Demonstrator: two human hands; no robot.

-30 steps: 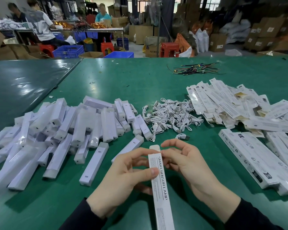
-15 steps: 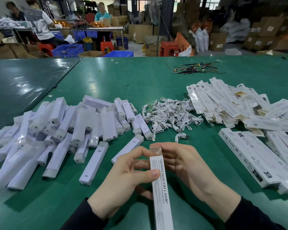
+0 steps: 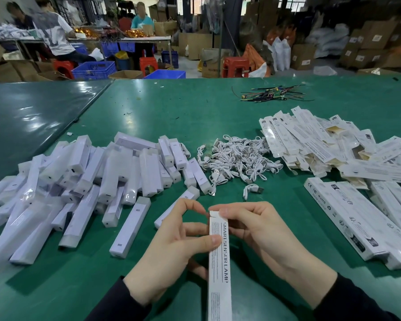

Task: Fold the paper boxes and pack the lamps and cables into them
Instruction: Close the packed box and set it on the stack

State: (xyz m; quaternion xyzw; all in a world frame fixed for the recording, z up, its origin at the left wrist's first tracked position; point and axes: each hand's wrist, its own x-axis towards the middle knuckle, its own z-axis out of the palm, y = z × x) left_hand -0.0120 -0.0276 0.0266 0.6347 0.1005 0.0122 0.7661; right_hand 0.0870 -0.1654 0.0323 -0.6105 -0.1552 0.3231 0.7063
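Holding a long white box (image 3: pixel 218 262) over the green table (image 3: pixel 171 107), both hands grip it near its far end. The left hand (image 3: pixel 171 246) presses its thumb on the side printed "SMART SENSOR LAMP", and the right hand (image 3: pixel 259 230) pinches the end flap. Lamps (image 3: pixel 83 179) lie left, white cables (image 3: pixel 236 161) in the middle. Finished boxes (image 3: pixel 357 216) at right show "CE FC RoHS".
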